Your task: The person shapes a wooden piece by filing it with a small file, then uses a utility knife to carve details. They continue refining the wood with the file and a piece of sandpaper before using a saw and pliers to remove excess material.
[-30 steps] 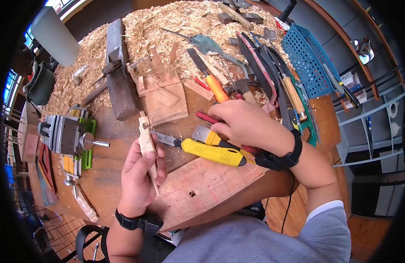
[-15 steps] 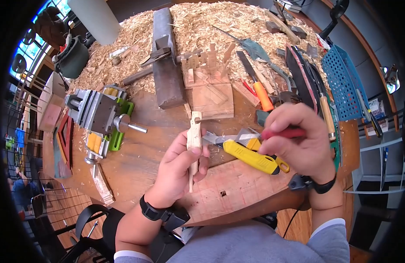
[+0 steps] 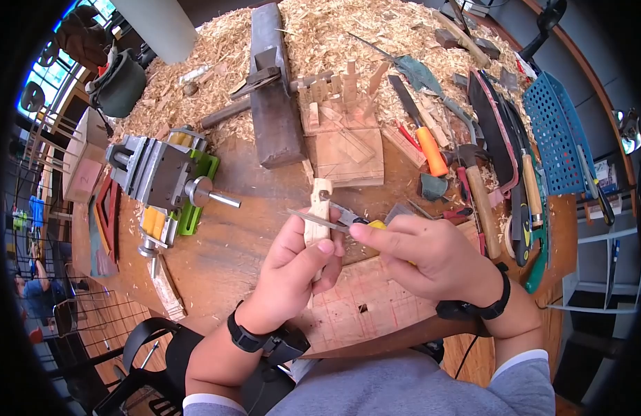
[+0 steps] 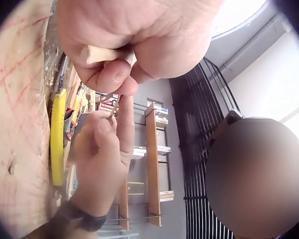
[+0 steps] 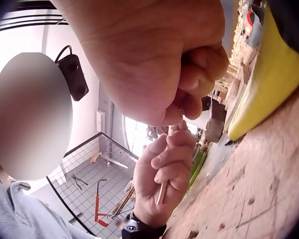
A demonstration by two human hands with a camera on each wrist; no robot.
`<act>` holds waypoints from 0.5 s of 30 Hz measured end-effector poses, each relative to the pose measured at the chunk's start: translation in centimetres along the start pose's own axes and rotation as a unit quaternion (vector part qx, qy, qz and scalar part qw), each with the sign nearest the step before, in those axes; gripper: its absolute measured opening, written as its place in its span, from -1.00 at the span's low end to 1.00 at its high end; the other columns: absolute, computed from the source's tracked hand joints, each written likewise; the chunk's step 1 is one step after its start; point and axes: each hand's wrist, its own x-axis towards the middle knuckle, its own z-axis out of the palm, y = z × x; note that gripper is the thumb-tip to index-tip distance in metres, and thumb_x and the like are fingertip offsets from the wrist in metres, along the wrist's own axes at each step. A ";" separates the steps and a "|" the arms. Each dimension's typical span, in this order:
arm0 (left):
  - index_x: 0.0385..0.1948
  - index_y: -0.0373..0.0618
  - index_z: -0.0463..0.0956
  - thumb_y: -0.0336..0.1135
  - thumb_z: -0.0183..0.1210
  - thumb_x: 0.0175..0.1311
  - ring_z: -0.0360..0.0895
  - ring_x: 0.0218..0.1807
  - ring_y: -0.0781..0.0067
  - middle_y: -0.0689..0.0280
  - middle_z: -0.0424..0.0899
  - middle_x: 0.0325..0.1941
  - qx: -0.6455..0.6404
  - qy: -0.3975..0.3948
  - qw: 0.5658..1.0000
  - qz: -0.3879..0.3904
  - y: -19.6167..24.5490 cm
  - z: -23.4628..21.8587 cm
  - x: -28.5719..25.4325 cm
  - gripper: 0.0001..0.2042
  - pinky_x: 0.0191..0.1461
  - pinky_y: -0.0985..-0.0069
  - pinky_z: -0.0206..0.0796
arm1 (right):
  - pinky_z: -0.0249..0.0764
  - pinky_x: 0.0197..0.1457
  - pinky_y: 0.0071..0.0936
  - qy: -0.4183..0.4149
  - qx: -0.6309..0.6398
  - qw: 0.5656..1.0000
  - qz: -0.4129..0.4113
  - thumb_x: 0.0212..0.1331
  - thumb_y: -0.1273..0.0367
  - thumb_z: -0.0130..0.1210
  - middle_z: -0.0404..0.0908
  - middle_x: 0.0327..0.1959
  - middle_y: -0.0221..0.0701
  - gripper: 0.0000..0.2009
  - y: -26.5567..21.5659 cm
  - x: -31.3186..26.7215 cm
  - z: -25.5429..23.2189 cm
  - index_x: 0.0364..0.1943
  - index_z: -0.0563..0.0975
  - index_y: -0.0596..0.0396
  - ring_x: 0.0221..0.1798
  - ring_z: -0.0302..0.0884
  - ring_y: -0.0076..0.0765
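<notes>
My left hand [image 3: 292, 267] holds a small pale carved wood piece [image 3: 317, 231] upright, its thumb pressed on the front. A notch is cut near the piece's upper end. My right hand [image 3: 442, 258] grips a thin, pointed metal tool [image 3: 301, 215], with the index finger stretched along it; its handle is hidden in the palm. The tool lies across the wood piece, just above the left thumb. Behind the right fingers, a yellow utility knife [image 4: 58, 139] lies on the bench, mostly covered in the head view.
A red-marked plank [image 3: 362, 326] lies at the bench's near edge. To the left stands a metal vise [image 3: 154, 172]. A large wooden plane [image 3: 275, 125] lies ahead, amid shavings. Right of it are an orange-handled chisel [image 3: 431, 149], a hammer [image 3: 483, 201] and a blue basket [image 3: 556, 132].
My right hand has brought the red-handled tool from the right side of the bench leftward to the wood piece, and its blade now crosses it. The left hand keeps its hold.
</notes>
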 end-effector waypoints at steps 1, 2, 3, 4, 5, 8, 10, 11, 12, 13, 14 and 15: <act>0.24 -0.16 0.28 -0.42 -0.02 0.48 0.34 -0.54 0.63 0.32 0.52 -0.20 -0.001 -0.001 1.000 -0.001 0.0 -0.1 -0.1 -0.66 -0.52 0.68 0.14 | 0.47 -0.45 -0.31 0.000 0.000 1.000 0.001 0.12 0.54 0.14 0.48 -0.43 -0.34 -0.45 -0.2 -0.1 0.0 0.27 0.52 -0.10 -0.47 0.52 -0.21; 0.24 -0.15 0.27 -0.42 -0.01 0.49 0.32 -0.55 0.64 0.33 0.52 -0.21 0.008 0.010 1.000 0.006 0.0 -0.2 -0.1 -0.67 -0.52 0.68 0.14 | 0.41 -0.46 -0.33 -0.002 -0.023 1.000 0.003 0.11 0.57 0.16 0.41 -0.50 -0.34 -0.45 -0.4 -0.1 -0.1 0.27 0.53 -0.06 -0.50 0.47 -0.23; 0.24 -0.15 0.27 -0.41 -0.01 0.50 0.31 -0.57 0.66 0.33 0.51 -0.21 0.017 0.021 1.000 0.012 0.1 -0.3 -0.2 -0.67 -0.52 0.68 0.14 | 0.35 -0.46 -0.35 -0.004 -0.045 0.999 0.004 0.11 0.60 0.18 0.34 -0.56 -0.34 -0.45 -0.6 -0.1 -0.1 0.26 0.53 -0.01 -0.53 0.42 -0.26; 0.24 -0.15 0.27 -0.41 -0.01 0.50 0.31 -0.57 0.66 0.33 0.51 -0.21 0.016 0.022 1.000 0.012 0.0 -0.3 -0.2 -0.67 -0.52 0.68 0.14 | 0.35 -0.46 -0.35 -0.005 -0.045 0.999 0.004 0.11 0.60 0.18 0.34 -0.56 -0.34 -0.45 -0.6 -0.2 -0.1 0.26 0.53 -0.01 -0.53 0.42 -0.26; 0.23 -0.14 0.27 -0.40 -0.01 0.50 0.29 -0.57 0.66 0.33 0.51 -0.22 0.017 0.017 1.000 0.017 0.0 -0.3 -0.3 -0.68 -0.52 0.67 0.14 | 0.34 -0.48 -0.33 -0.003 -0.043 0.999 -0.005 0.12 0.59 0.19 0.33 -0.58 -0.34 -0.46 -0.5 -0.4 0.0 0.27 0.52 0.00 -0.56 0.40 -0.24; 0.21 -0.13 0.27 -0.40 -0.02 0.51 0.28 -0.58 0.67 0.34 0.49 -0.25 0.021 0.010 1.000 0.011 -0.3 0.6 -0.4 -0.70 -0.53 0.66 0.13 | 0.32 -0.51 -0.30 0.028 -0.049 0.998 -0.020 0.13 0.58 0.18 0.32 -0.60 -0.34 -0.46 0.2 0.0 0.9 0.28 0.51 0.01 -0.59 0.37 -0.22; 0.19 -0.12 0.28 -0.39 -0.03 0.51 0.28 -0.57 0.68 0.36 0.47 -0.29 0.038 0.020 0.999 0.002 -0.3 0.8 -0.3 -0.72 -0.53 0.65 0.14 | 0.31 -0.51 -0.30 0.054 -0.061 0.996 -0.030 0.13 0.59 0.17 0.32 -0.60 -0.34 -0.45 0.1 0.0 1.1 0.28 0.50 0.02 -0.60 0.36 -0.22; 0.19 -0.12 0.28 -0.39 -0.03 0.51 0.28 -0.57 0.68 0.36 0.47 -0.29 0.038 0.020 0.999 0.004 -0.4 0.7 -0.4 -0.72 -0.53 0.65 0.14 | 0.31 -0.52 -0.31 0.044 -0.043 0.998 -0.025 0.13 0.59 0.17 0.32 -0.60 -0.34 -0.45 -0.2 -0.3 1.2 0.29 0.49 0.02 -0.59 0.36 -0.22; 0.19 -0.12 0.30 -0.36 -0.01 0.50 0.27 -0.61 0.68 0.33 0.48 -0.31 0.033 0.031 0.999 0.008 -0.5 0.5 -0.5 -0.71 -0.56 0.67 0.13 | 0.30 -0.52 -0.31 0.032 -0.024 0.999 -0.022 0.13 0.60 0.17 0.33 -0.60 -0.33 -0.45 -0.4 -0.4 1.2 0.29 0.49 0.02 -0.59 0.36 -0.23; 0.18 -0.12 0.32 -0.32 0.00 0.48 0.25 -0.64 0.68 0.30 0.49 -0.32 0.029 0.042 0.999 0.011 -0.6 0.4 -0.6 -0.70 -0.59 0.69 0.12 | 0.30 -0.52 -0.31 0.032 -0.023 0.999 -0.024 0.13 0.60 0.17 0.33 -0.60 -0.33 -0.45 -0.3 -0.3 1.2 0.29 0.49 0.02 -0.59 0.36 -0.23; 0.18 -0.12 0.32 -0.32 0.00 0.48 0.25 -0.64 0.68 0.30 0.49 -0.32 0.029 0.043 0.999 0.012 -0.5 0.5 -0.5 -0.70 -0.59 0.69 0.12 | 0.31 -0.50 -0.30 0.024 -0.031 0.999 -0.021 0.13 0.60 0.16 0.32 -0.60 -0.33 -0.44 -0.3 -0.3 1.1 0.29 0.49 0.02 -0.58 0.36 -0.22; 0.18 -0.12 0.32 -0.33 0.00 0.48 0.25 -0.65 0.68 0.30 0.49 -0.32 0.024 0.064 0.998 0.013 -0.5 0.7 -0.4 -0.70 -0.60 0.69 0.12 | 0.32 -0.49 -0.29 0.016 -0.039 0.999 -0.015 0.13 0.61 0.15 0.32 -0.60 -0.32 -0.44 -0.2 -0.4 1.0 0.29 0.48 0.03 -0.57 0.37 -0.22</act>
